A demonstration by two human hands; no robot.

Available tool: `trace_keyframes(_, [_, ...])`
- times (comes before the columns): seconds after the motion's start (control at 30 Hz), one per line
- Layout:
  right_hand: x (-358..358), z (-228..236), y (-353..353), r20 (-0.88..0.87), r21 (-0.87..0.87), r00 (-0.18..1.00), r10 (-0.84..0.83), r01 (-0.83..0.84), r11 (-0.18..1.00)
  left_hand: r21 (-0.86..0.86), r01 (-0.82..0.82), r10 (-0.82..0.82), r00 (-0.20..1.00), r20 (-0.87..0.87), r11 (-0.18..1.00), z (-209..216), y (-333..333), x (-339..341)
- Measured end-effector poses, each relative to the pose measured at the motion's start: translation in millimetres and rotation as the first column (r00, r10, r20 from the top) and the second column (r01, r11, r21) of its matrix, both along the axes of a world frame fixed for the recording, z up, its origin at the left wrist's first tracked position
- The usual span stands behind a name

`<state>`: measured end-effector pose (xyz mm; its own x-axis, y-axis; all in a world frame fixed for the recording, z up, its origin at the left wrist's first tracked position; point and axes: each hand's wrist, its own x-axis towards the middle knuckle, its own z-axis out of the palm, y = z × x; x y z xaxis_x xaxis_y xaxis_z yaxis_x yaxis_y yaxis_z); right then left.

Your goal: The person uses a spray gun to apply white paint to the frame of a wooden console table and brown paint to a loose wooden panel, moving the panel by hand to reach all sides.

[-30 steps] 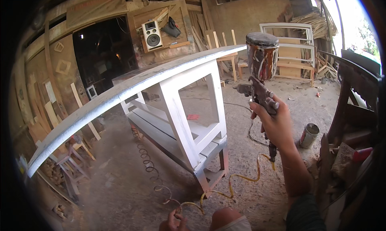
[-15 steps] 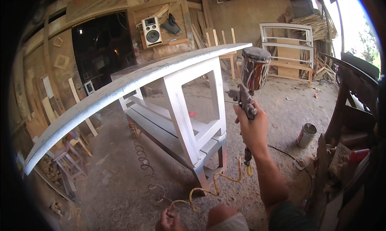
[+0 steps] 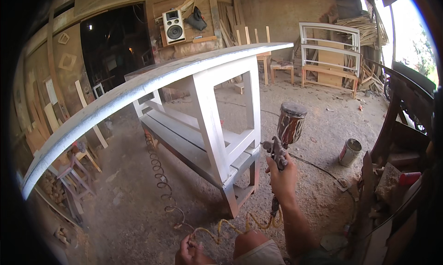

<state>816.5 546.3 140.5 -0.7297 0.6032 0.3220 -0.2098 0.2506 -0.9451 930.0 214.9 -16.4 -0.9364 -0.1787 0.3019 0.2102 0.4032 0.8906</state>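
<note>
since the earlier frame the right hand (image 3: 282, 178) had dropped lower and nearer the body, taking the spray gun (image 3: 282, 140) down from the level of the table top to the level of the lower shelf; the white table (image 3: 210, 122) now filled more of the view.

head view: right hand was closed around the spray gun's grip, gun upright, its stained cup (image 3: 290, 123) on top, nozzle pointing left toward the table's near leg (image 3: 213, 140), close to it but not touching. a hose ran down from the grip to the coiled yellow air line (image 3: 230, 226) on the dirt floor. left hand (image 3: 189, 251) was low at the bottom edge, fingers curled around the coiled line near the knee. a paint tin (image 3: 350, 152) stood on the floor to the right, well apart. a speaker (image 3: 174, 26) hung on the back wall.
</note>
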Motion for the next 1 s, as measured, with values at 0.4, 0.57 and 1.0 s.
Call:
trace_keyframes(0.4, [-25, 41, -17, -0.300, 0.012, 0.952, -0.056, 0.063, 0.998, 0.103, -0.017, 0.011, 0.998, 0.063, 0.995, -7, -10, -3])
trace_keyframes(0.57, [-19, 77, -22, -0.340, 0.004, 0.939, -0.044, 0.048, 0.999, 0.093, -0.024, 0.015, 0.995, 0.102, 0.995, 0, -11, -4])
trace_keyframes(1.0, [-43, 73, -29, -0.461, -0.045, 0.880, -0.111, 0.102, 0.994, 0.161, -0.025, 0.017, 0.998, 0.053, 0.987, -7, -10, -11])
